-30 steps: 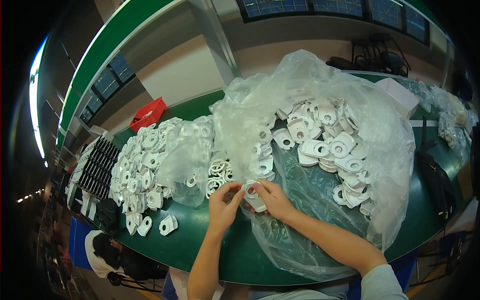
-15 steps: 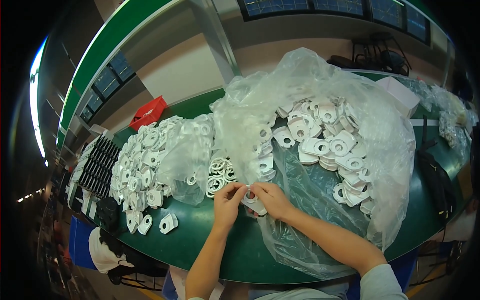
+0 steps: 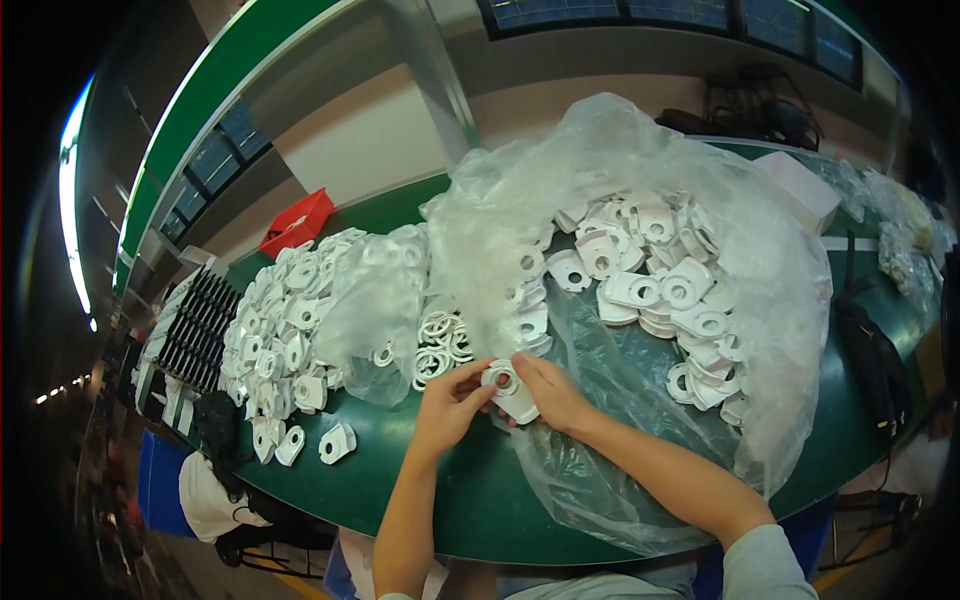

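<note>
A white plastic part point(image 3: 517, 401), flat with a round hole at its far end, is held between my two hands just above the table. My left hand point(image 3: 449, 405) grips its left edge between thumb and fingers. From the other side my right hand point(image 3: 551, 391) closes on it, thumb near the hole; some fingertips are hidden under the part. A small heap of white rings point(image 3: 441, 345) lies just beyond my left hand. To the right, a pile of similar white parts point(image 3: 680, 285) rests in a large clear plastic bag point(image 3: 785, 330).
Another pile of white parts point(image 3: 270, 350) covers the left of the green table point(image 3: 370, 480), with a smaller plastic bag point(image 3: 375, 300) beside it. A black rack point(image 3: 200, 330) stands at far left, a red bin point(image 3: 297, 222) behind, a white box point(image 3: 800, 190) at back right.
The white part has turned so its face and hole show more fully. My left hand has shifted slightly left and down, its fingers moving from the far edge to the left side.
</note>
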Demonstrator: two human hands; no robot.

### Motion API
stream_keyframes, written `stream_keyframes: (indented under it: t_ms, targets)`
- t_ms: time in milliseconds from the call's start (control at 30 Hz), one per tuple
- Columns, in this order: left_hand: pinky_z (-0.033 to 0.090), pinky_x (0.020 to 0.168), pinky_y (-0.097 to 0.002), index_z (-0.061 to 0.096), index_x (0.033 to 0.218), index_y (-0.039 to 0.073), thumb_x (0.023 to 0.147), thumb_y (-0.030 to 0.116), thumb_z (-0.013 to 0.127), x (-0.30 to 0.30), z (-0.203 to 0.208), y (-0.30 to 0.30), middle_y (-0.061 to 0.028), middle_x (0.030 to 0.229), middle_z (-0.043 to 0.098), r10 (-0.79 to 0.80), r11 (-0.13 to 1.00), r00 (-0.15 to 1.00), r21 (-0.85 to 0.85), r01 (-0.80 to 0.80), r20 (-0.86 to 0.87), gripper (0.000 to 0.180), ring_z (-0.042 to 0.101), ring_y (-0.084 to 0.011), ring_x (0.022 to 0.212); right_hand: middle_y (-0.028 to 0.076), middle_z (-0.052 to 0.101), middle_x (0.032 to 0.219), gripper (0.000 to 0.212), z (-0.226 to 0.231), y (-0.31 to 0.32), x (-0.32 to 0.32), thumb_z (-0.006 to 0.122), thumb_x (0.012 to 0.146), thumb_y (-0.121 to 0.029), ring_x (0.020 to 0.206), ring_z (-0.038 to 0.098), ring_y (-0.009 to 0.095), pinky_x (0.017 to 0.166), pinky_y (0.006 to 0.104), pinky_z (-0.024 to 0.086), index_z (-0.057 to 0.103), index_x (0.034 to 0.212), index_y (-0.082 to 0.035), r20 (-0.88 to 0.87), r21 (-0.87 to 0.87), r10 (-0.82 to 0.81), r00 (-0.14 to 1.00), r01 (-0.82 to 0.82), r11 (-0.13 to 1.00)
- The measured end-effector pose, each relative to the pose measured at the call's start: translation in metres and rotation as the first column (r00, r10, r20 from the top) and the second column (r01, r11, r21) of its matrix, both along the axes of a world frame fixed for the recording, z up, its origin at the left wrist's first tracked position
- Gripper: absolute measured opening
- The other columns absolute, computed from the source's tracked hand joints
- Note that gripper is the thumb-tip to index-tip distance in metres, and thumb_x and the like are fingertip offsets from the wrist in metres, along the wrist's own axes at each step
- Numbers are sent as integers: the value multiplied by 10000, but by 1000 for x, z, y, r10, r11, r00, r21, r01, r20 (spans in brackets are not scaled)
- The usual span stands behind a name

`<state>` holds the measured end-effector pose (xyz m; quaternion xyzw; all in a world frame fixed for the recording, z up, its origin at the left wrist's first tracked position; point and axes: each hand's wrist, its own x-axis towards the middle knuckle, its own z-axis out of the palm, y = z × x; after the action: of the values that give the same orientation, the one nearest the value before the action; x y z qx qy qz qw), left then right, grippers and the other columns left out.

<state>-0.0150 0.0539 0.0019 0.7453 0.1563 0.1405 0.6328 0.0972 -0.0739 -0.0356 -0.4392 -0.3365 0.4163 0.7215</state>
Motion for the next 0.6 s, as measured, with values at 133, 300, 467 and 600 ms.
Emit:
stream_keyframes:
  t_ms: [133, 300, 467, 600]
  targets:
    - [463, 650, -217, 587, 994, -20, 763, 16, 654, 0, 2, 2, -45, 831, 623, -28, 992, 1000, 125, 29, -13, 243, 576, -86, 723, 22, 571, 745, 290, -33, 3, 12, 343, 966, -320, 653, 549, 99, 443, 216, 403, 545, 954, -112, 323, -30, -78, 943, 92, 995]
    - [394, 470, -199, 591, 996, -3, 772, 28, 640, -43, 29, 14, -33, 797, 610, 183, 983, 983, 16, -183, 11, 232, 517, -61, 577, 79, 593, 856, 384, 3, -14, 13, 334, 962, -381, 757, 590, 143, 460, 234, 443, 525, 1028, -54, -1, -96, 8, 1000, -9, 995]
    - [357, 414, -194, 583, 1058, -9, 783, 69, 614, -143, 62, 126, -43, 726, 588, 700, 660, 711, 318, -681, 70, 288, 495, -71, 509, 96, 589, 913, 386, 9, -9, 1, 337, 965, -354, 787, 601, 149, 475, 235, 460, 522, 1019, -19, 28, -54, 61, 998, -59, 997]
    - [453, 471, -222, 571, 1060, -27, 802, 55, 589, -115, 90, 158, -65, 761, 606, 701, 507, 583, 288, -813, 411, 271, 567, -107, 589, 95, 595, 897, 366, -4, -8, 8, 352, 964, -331, 773, 599, 144, 482, 237, 462, 541, 990, -18, 16, -43, 61, 998, -60, 997]
